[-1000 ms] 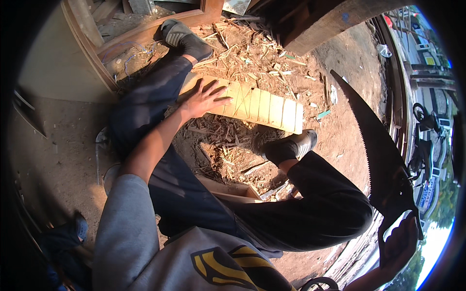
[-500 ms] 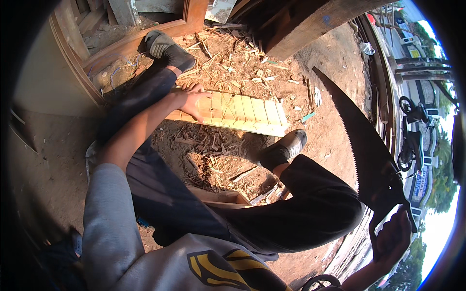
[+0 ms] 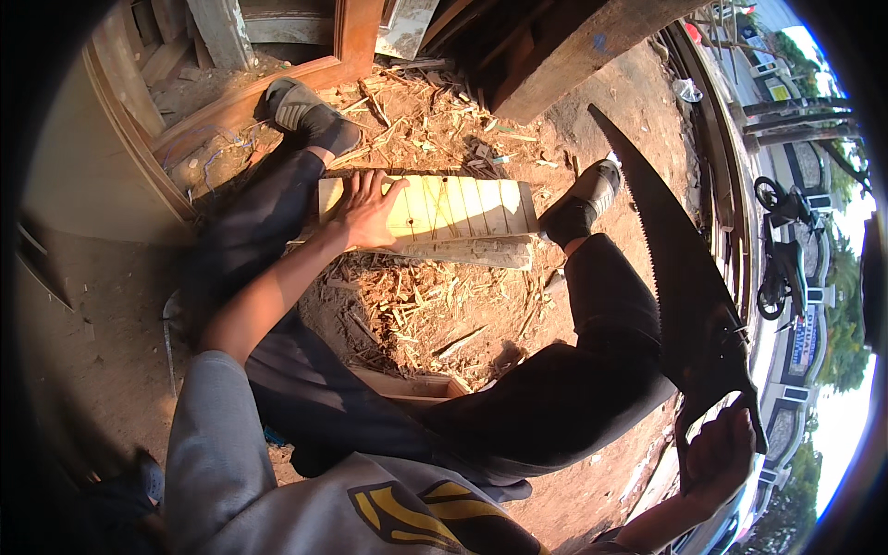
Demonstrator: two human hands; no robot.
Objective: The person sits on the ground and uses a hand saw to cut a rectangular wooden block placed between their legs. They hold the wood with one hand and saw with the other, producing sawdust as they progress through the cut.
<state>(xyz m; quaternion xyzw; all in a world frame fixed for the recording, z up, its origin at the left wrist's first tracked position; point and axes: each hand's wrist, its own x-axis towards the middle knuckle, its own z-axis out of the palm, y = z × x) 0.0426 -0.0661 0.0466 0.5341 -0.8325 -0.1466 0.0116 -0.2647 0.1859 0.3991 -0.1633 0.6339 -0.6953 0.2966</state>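
Note:
A short pale wooden board (image 3: pixel 462 207) lies crosswise between my feet, its upper face marked with several dark lines. My left hand (image 3: pixel 368 215) is on the left part of the board, fingers reaching over toward its far edge and gripping it. Under the near side of the board, a rougher piece of wood (image 3: pixel 486 253) shows. At the right, my right hand (image 3: pixel 720 453) is wrapped round the handle of a large handsaw (image 3: pixel 680 254). The saw is raised upright, teeth toward the left, its blade apart from the board.
Wood chips (image 3: pixel 416 310) litter the dirt ground. An orange-brown wooden frame (image 3: pixel 347 46) stands at the far left, and a thick timber beam (image 3: pixel 573 60) at the far side. Close to my legs is a wooden box-like piece (image 3: pixel 407 384). A motorcycle (image 3: pixel 782 264) is parked at the far right.
The board has turned so its right end swings away from me, and it has shifted slightly left with my left hand. My right foot has moved farther out by its right end. The saw has drifted a little left.

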